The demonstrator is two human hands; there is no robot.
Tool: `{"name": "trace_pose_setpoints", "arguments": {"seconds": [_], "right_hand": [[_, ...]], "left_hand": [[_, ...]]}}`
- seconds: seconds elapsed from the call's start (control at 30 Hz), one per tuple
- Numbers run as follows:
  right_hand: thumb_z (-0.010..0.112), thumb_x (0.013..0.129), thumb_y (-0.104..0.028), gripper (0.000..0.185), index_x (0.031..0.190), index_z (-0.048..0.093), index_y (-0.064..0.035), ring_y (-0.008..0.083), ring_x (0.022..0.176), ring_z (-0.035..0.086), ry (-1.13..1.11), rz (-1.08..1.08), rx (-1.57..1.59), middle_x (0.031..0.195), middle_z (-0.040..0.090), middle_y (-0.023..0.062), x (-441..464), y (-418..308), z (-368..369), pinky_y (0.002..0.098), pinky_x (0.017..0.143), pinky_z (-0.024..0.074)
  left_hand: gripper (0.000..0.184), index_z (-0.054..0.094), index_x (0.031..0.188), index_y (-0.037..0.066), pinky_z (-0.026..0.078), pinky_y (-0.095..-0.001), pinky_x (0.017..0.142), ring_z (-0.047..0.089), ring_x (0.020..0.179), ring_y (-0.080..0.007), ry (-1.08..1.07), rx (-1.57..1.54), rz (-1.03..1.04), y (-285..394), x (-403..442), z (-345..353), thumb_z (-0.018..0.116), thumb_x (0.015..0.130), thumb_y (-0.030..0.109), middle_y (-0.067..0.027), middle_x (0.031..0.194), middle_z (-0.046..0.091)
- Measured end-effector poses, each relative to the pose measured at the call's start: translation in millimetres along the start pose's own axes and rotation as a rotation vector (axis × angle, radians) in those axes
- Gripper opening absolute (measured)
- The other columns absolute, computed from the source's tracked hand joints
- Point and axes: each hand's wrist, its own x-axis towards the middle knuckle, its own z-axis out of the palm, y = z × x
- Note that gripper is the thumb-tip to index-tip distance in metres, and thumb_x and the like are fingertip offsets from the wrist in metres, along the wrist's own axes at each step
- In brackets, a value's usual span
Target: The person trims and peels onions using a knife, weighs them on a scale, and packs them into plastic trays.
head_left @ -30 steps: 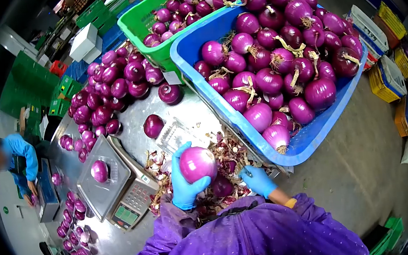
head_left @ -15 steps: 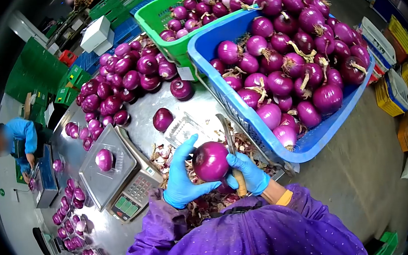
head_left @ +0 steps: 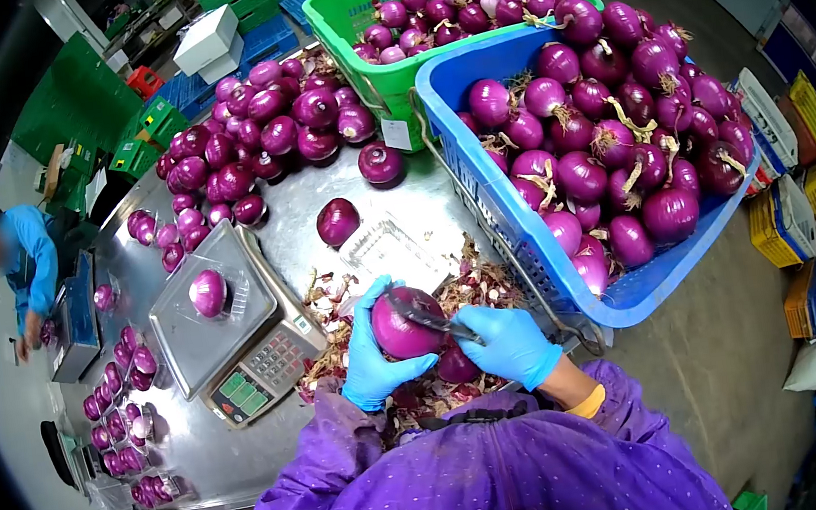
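Observation:
My left hand (head_left: 368, 360), in a blue glove, is wrapped round a red onion (head_left: 400, 340) in front of my body. In my gloved right hand (head_left: 511, 344) is a curved knife (head_left: 424, 315), its dark blade lying across the onion's upper side. The knife's handle is hidden by the fingers. Just below the hands another red onion (head_left: 458, 364) lies among dry onion skins (head_left: 333, 302). Beyond the hands sit a clear plastic tray (head_left: 396, 256) and a single onion (head_left: 338, 222) on the metal table (head_left: 297, 237).
A scale (head_left: 264, 364) bears a tray with an onion. Blue (head_left: 528, 251) and green (head_left: 366, 83) crates full of onions stand at the right and back. Loose onions (head_left: 254, 137) are heaped behind; packed trays (head_left: 132, 458) line the left, near a person in blue (head_left: 30, 248).
The knife blade has swung from upright beside the onion to lie across it. My right hand has turned over, hiding the wooden handle. The view has shifted slightly.

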Motion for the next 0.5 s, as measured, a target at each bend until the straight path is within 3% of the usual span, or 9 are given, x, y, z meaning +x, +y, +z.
{"name": "trace_pose_setpoints", "arguments": {"seconds": [0.27, 0.37, 0.5], "right_hand": [[0.059, 0.079, -0.016, 0.018, 0.095, 0.056, -0.0098, 0.0346, 0.070, 0.063, -0.068, 0.028, -0.119, 0.078, 0.063, 0.0134, 2, 2, 12, 0.0435, 0.060, 0.0499], [0.059, 0.079, -0.016, 0.018, 0.096, 0.056, -0.0088, 0.0348, 0.071, 0.063, 0.009, -0.004, 0.006, 0.079, 0.063, 0.0145, -11, 28, 26, 0.0435, 0.061, 0.0496], [0.061, 0.078, -0.016, 0.022, 0.099, 0.057, -0.0086, 0.0342, 0.076, 0.064, -0.086, 0.057, 0.047, 0.082, 0.064, 0.0150, -26, 36, 28, 0.0418, 0.064, 0.0501]], "left_hand": [[0.106, 0.027, 0.140, 0.004, 0.040, -0.0376, 0.103, 0.046, 0.122, -0.0247, 0.008, 0.071, 0.020, 5, -4, 3, 0.089, 0.055, 0.017, -0.0146, 0.132, 0.041], [0.104, 0.028, 0.139, 0.003, 0.040, -0.0371, 0.103, 0.046, 0.121, -0.0241, -0.025, -0.057, -0.084, 11, -9, 7, 0.089, 0.056, 0.016, -0.0136, 0.130, 0.043], [0.104, 0.029, 0.141, 0.006, 0.039, -0.0362, 0.103, 0.048, 0.120, -0.0235, -0.041, -0.105, -0.141, 1, -19, 8, 0.088, 0.055, 0.014, -0.0119, 0.135, 0.041]]}}
